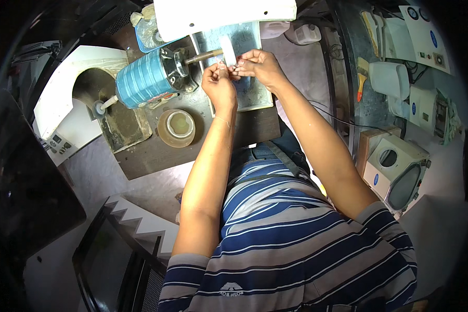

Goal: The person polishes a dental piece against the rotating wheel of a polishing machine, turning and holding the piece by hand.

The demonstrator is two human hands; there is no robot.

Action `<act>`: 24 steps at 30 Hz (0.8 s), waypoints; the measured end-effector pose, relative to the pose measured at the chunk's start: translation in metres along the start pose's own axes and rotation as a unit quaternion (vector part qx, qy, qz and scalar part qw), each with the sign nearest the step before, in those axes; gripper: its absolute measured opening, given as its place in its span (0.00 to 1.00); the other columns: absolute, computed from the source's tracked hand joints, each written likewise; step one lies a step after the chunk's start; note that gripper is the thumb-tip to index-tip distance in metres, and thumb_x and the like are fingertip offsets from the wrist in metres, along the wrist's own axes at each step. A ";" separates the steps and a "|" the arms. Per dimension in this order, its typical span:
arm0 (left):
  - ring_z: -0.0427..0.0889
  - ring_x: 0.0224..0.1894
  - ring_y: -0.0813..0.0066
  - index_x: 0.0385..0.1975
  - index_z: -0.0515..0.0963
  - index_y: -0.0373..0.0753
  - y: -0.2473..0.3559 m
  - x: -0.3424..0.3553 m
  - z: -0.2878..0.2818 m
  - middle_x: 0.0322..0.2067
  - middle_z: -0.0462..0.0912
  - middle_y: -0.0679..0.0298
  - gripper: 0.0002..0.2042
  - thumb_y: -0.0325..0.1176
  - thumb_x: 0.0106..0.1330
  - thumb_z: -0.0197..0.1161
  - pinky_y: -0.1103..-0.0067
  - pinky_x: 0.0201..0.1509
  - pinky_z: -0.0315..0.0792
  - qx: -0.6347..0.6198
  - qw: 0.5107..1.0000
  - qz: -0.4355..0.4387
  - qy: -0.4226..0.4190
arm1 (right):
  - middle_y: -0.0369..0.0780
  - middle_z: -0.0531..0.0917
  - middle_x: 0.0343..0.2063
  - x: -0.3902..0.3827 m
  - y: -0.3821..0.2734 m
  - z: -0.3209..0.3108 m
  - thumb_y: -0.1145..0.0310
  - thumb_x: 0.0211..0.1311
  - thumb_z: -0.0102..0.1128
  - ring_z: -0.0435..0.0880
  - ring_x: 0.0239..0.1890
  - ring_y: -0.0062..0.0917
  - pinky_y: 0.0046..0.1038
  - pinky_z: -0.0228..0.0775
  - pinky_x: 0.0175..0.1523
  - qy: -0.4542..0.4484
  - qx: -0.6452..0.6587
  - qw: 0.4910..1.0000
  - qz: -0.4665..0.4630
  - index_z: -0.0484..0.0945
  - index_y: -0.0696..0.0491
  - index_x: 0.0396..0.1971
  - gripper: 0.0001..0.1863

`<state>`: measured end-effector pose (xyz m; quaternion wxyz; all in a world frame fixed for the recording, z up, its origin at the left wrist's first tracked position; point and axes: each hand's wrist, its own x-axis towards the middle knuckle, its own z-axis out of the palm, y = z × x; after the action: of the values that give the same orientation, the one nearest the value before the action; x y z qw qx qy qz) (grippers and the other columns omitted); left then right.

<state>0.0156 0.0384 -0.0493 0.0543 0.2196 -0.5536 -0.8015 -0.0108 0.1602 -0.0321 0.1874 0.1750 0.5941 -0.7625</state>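
Observation:
Both hands meet at the white buffing wheel (228,50) on the shaft of a blue motor (144,78). My left hand (221,86) is closed, thumb and fingertips pinched together just below the wheel. My right hand (263,68) comes in from the right, its fingers bent and fingertips pressed together near the left ones. Between the two sets of fingertips is a small piece, mostly hidden, too small to name. Below the hands lies a pale shallow tray (265,99), under a white hood (223,11).
A brown bowl (163,127) with cloudy liquid stands on the dark table (145,161) left of my left forearm. A second wheel (99,107) sits at the motor's left end, by a white curved housing (52,112). On the right are a brush (361,78) and a boxy machine (392,169).

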 end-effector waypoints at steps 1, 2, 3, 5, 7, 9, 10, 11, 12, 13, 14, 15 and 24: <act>0.78 0.21 0.74 0.34 0.73 0.28 0.000 0.000 0.001 0.24 0.80 0.56 0.05 0.24 0.68 0.54 0.78 0.26 0.76 -0.030 0.999 -0.019 0.007 | 0.48 0.82 0.35 0.002 0.000 -0.001 0.81 0.61 0.56 0.85 0.35 0.33 0.31 0.82 0.43 0.000 0.000 1.000 0.000 0.72 0.67 0.39 0.08; 0.78 0.20 0.73 0.33 0.73 0.28 0.001 0.001 0.002 0.24 0.80 0.56 0.05 0.24 0.68 0.54 0.78 0.24 0.75 -0.059 0.997 -0.038 0.014 | 0.49 0.82 0.35 0.004 -0.001 -0.003 0.80 0.60 0.57 0.85 0.35 0.33 0.31 0.82 0.43 -0.005 0.008 1.000 0.011 0.72 0.67 0.38 0.08; 0.78 0.20 0.73 0.33 0.73 0.28 0.001 0.002 0.002 0.24 0.80 0.56 0.05 0.24 0.68 0.54 0.78 0.24 0.75 -0.059 0.997 -0.037 0.014 | 0.49 0.82 0.35 0.006 -0.001 -0.004 0.79 0.60 0.58 0.86 0.35 0.34 0.31 0.82 0.43 -0.009 0.016 1.000 0.023 0.72 0.67 0.38 0.09; 0.77 0.19 0.71 0.31 0.73 0.28 0.003 0.005 0.003 0.24 0.80 0.55 0.05 0.23 0.67 0.53 0.79 0.23 0.73 -0.063 0.995 -0.071 0.024 | 0.49 0.82 0.34 0.008 0.000 -0.004 0.79 0.59 0.59 0.86 0.35 0.35 0.32 0.82 0.43 -0.003 0.029 0.999 0.039 0.72 0.66 0.37 0.08; 0.77 0.19 0.71 0.31 0.74 0.28 0.006 0.010 0.001 0.23 0.80 0.55 0.05 0.23 0.65 0.53 0.79 0.22 0.73 -0.053 0.995 -0.088 0.019 | 0.50 0.81 0.34 0.008 0.002 -0.004 0.79 0.58 0.59 0.86 0.35 0.35 0.33 0.82 0.43 0.003 0.041 0.998 0.054 0.72 0.66 0.36 0.08; 0.77 0.19 0.71 0.30 0.74 0.28 0.010 0.015 -0.002 0.22 0.80 0.56 0.04 0.23 0.64 0.54 0.80 0.22 0.72 -0.043 0.993 -0.104 0.016 | 0.51 0.81 0.33 0.006 0.004 -0.003 0.79 0.58 0.58 0.86 0.35 0.37 0.34 0.82 0.44 0.010 0.096 0.993 0.068 0.72 0.64 0.33 0.06; 0.77 0.19 0.71 0.29 0.74 0.28 0.011 0.018 -0.004 0.22 0.80 0.56 0.04 0.22 0.63 0.54 0.80 0.21 0.71 -0.028 0.993 -0.116 0.009 | 0.51 0.81 0.33 0.003 0.005 -0.002 0.79 0.58 0.58 0.86 0.35 0.37 0.34 0.82 0.44 0.010 0.096 0.993 0.068 0.72 0.64 0.33 0.06; 0.77 0.19 0.71 0.29 0.74 0.28 0.012 0.020 -0.006 0.21 0.79 0.56 0.04 0.22 0.62 0.54 0.81 0.21 0.71 -0.012 0.992 -0.129 0.002 | 0.50 0.81 0.33 0.000 0.006 0.000 0.78 0.59 0.57 0.85 0.36 0.37 0.35 0.82 0.46 0.004 0.115 0.991 0.070 0.73 0.64 0.33 0.05; 0.77 0.18 0.72 0.29 0.75 0.28 0.014 0.022 -0.009 0.21 0.79 0.55 0.04 0.22 0.61 0.55 0.81 0.20 0.69 -0.010 0.992 -0.129 -0.001 | 0.50 0.81 0.32 -0.001 0.006 0.001 0.78 0.60 0.56 0.85 0.37 0.37 0.35 0.81 0.47 -0.001 0.134 0.988 0.072 0.74 0.63 0.32 0.04; 0.77 0.18 0.72 0.29 0.75 0.28 0.016 0.024 -0.009 0.21 0.79 0.55 0.04 0.22 0.61 0.55 0.81 0.20 0.69 -0.010 0.992 -0.129 -0.001 | 0.50 0.81 0.32 -0.001 0.006 0.001 0.78 0.60 0.56 0.85 0.37 0.37 0.35 0.81 0.47 0.000 0.134 0.988 0.073 0.74 0.63 0.32 0.04; 0.76 0.18 0.72 0.29 0.75 0.28 0.018 0.025 -0.009 0.21 0.79 0.55 0.04 0.22 0.60 0.55 0.81 0.20 0.69 -0.001 0.991 -0.136 -0.013 | 0.50 0.81 0.32 0.000 0.006 0.001 0.78 0.59 0.56 0.85 0.37 0.37 0.36 0.81 0.47 0.001 0.146 0.986 0.074 0.74 0.63 0.32 0.04; 0.76 0.17 0.72 0.29 0.75 0.27 0.019 0.026 -0.008 0.21 0.79 0.55 0.04 0.22 0.60 0.55 0.81 0.19 0.68 0.007 0.989 -0.143 -0.025 | 0.50 0.81 0.32 0.000 0.007 0.001 0.79 0.59 0.55 0.85 0.37 0.38 0.37 0.81 0.47 0.003 0.158 0.985 0.076 0.74 0.63 0.31 0.03; 0.76 0.16 0.72 0.28 0.75 0.27 0.019 0.030 -0.010 0.20 0.80 0.55 0.04 0.21 0.59 0.55 0.81 0.19 0.67 0.006 0.988 -0.156 -0.023 | 0.51 0.81 0.32 0.005 0.013 -0.001 0.79 0.57 0.57 0.85 0.37 0.38 0.37 0.82 0.46 0.002 0.162 0.984 0.070 0.73 0.62 0.29 0.04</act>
<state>-0.0101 0.0130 -0.0435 -0.0852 0.2851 -0.5188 -0.8014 -0.0084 0.1577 -0.0453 0.2081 0.2458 0.4495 -0.8332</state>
